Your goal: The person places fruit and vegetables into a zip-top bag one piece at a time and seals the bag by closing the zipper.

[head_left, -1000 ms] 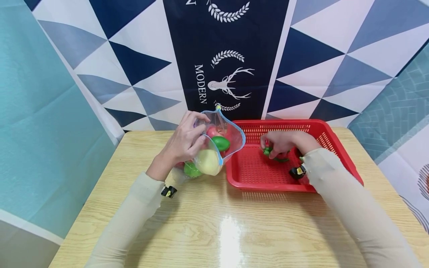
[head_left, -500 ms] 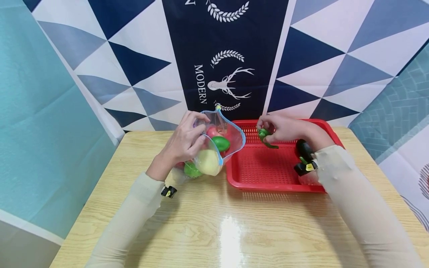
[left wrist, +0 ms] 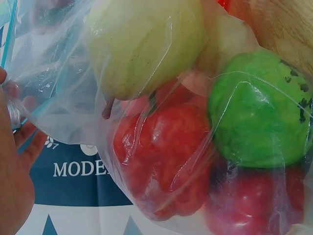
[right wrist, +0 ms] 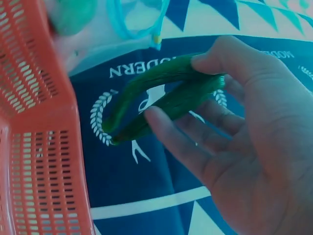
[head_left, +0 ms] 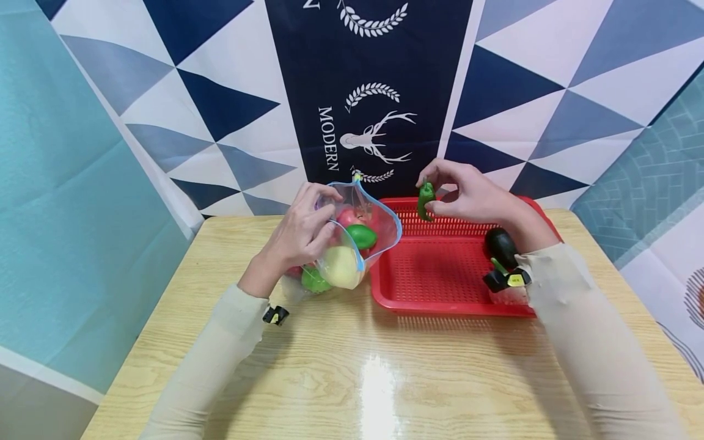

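In the head view my left hand (head_left: 308,229) grips the rim of a clear zip bag (head_left: 388,227) with a blue-edged mouth, which gapes toward the right. Inside lie a dark green oval item (head_left: 361,236), a pale yellow-green fruit (head_left: 341,264), a red bell pepper (left wrist: 164,156) and a round bright green item (left wrist: 261,110). My right hand (head_left: 467,192) pinches green chili peppers (head_left: 425,201) between thumb and fingers, above the back of the red basket. Two long peppers show side by side in the right wrist view, apart from the bag.
The red perforated basket (head_left: 429,278) stands right of the bag on the wooden table (head_left: 308,366). At its right end are an eggplant (head_left: 500,245) and a pale pinkish item (head_left: 507,297), partly hidden by my wrist. A patterned cloth (head_left: 363,61) hangs behind.
My right hand has picked the green chili peppers up from the basket floor and raised them above its back rim. The left hand and bag stay almost still.
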Demonstrator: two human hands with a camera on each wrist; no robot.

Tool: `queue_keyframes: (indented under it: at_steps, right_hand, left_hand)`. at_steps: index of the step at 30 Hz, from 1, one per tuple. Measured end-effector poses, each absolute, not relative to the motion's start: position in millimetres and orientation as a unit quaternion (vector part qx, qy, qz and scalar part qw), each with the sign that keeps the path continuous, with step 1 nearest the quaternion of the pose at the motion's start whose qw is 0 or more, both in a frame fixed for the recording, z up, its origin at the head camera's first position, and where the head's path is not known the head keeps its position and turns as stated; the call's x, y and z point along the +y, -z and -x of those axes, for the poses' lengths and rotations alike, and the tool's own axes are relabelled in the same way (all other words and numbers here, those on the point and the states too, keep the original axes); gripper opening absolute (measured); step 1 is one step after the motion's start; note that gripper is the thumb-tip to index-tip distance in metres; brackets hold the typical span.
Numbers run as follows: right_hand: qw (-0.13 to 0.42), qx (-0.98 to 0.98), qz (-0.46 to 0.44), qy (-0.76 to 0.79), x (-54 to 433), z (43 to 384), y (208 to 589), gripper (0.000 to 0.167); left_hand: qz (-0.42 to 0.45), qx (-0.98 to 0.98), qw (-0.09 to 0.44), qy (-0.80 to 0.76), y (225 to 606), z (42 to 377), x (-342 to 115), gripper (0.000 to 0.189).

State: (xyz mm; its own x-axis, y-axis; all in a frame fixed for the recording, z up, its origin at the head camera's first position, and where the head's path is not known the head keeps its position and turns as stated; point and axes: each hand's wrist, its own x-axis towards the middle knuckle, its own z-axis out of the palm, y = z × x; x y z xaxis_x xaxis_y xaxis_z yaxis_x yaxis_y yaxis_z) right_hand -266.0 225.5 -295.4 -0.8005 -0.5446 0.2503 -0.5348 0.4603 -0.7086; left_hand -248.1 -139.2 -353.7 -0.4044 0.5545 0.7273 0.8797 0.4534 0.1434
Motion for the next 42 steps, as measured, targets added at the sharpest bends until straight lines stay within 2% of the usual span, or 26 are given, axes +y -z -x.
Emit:
queue_keyframes:
  at_steps: [11, 19, 25, 32, 37, 42]
  right_hand:
    - [-0.051, 0.745, 0.364, 0.557, 213, 255, 299, 0.039]
    - [-0.062, 0.631, 0.404, 0.66, 190, 252, 313, 0.055]
    - [-0.038, 0.607, 0.41, 0.68, 172, 253, 327, 0.054]
    - [-0.014, 0.649, 0.413, 0.638, 152, 255, 338, 0.036]
    - [-0.006, 0.716, 0.388, 0.58, 140, 254, 341, 0.037]
    - [0.026, 0.758, 0.365, 0.539, 134, 253, 340, 0.042]
  left_hand:
    - [0.452, -0.793, 0.309, 0.268, 354, 249, -139, 0.023]
    - [0.452, -0.792, 0.31, 0.27, 354, 249, -140, 0.024]
    - [0.45, -0.794, 0.308, 0.27, 354, 247, -141, 0.024]
    - [0.448, -0.796, 0.306, 0.268, 353, 246, -141, 0.023]
    - [0.447, -0.797, 0.305, 0.269, 353, 246, -141, 0.023]
    - [0.446, -0.799, 0.304, 0.266, 354, 247, -141, 0.024]
